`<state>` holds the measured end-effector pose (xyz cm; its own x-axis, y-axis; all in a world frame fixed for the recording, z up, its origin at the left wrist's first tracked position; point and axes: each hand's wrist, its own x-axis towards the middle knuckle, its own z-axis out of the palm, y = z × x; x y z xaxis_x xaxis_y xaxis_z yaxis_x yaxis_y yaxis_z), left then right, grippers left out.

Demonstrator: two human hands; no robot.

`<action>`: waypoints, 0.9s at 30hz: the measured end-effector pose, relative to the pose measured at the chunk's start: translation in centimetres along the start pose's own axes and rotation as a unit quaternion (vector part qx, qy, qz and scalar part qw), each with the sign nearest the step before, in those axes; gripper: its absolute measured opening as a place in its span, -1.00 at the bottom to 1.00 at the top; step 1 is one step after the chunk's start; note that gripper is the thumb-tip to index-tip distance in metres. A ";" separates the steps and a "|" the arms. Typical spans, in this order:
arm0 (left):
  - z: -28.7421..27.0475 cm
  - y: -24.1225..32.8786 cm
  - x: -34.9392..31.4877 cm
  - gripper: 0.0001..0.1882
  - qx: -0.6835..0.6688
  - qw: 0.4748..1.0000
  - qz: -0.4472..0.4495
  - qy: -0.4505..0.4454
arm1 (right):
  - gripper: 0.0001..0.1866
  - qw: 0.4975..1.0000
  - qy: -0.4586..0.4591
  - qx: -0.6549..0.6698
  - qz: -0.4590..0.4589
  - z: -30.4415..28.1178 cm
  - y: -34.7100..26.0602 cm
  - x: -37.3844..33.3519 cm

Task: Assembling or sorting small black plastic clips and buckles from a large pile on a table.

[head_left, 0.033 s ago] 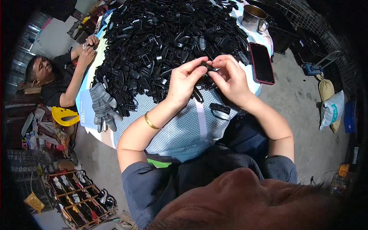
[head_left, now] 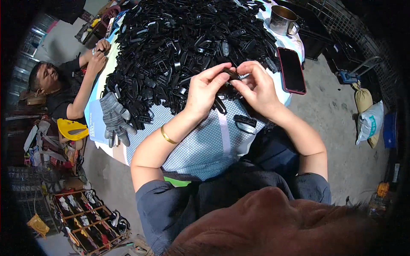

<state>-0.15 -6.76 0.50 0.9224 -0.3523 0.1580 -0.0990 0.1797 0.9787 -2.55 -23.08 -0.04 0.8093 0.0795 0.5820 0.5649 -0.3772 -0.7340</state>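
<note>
My left hand (head_left: 202,92) and my right hand (head_left: 262,91) meet over the near edge of a big heap. Between their fingertips they hold a small dark buckle-like piece (head_left: 232,74), partly covered by the fingers. The heap (head_left: 158,55) is made of many black and silver buckle-like pieces. One black piece (head_left: 220,106) lies just below my fingers at the heap's edge. Nearer to me, a black and silver buckle-like piece (head_left: 245,123) rests apart on the dotted cloth (head_left: 192,143).
A grey knitted glove (head_left: 114,117) lies at the table's left edge. On the right are a phone (head_left: 292,70) in a red case and a metal mug (head_left: 282,20). Across the left edge a co-worker's hands (head_left: 98,57) are at the heap. Sacks (head_left: 370,121) stand on the floor.
The small dark piece has turned slightly between my fingertips and shows a little more. Both my hands stay in nearly the same place.
</note>
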 end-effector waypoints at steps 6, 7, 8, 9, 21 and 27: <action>-1.0 0.5 0.2 -0.76 0.115 0.986 0.078 -0.090 | -0.74 0.986 -0.131 0.063 0.086 -0.4 0.8 -0.4; -1.0 0.6 0.1 -0.76 0.114 0.986 0.077 -0.091 | -0.74 0.986 -0.130 0.062 0.087 -0.4 0.8 -0.5; -1.1 0.7 0.1 -0.76 0.118 0.985 0.076 -0.100 | -0.73 0.991 -0.123 0.018 0.053 -0.3 0.9 -0.6; -1.1 0.7 0.1 -0.75 0.122 0.984 0.075 -0.109 | -0.71 0.993 -0.114 -0.027 0.020 -0.3 0.8 -0.7; 1.5 2.3 -1.6 -0.68 0.343 0.893 0.008 -0.291 | -0.75 0.945 -0.268 -0.168 -0.084 -3.3 2.9 0.4; 1.1 1.4 2.6 -0.84 0.523 0.801 0.268 -0.117 | -0.81 0.933 -0.293 -0.198 -0.069 -2.6 2.5 0.3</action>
<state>1.75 -8.43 2.44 0.5595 -0.6668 0.4923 -0.8287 -0.4614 0.3168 -1.30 -26.41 -0.74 0.7484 0.5988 0.2852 0.6599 -0.6287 -0.4115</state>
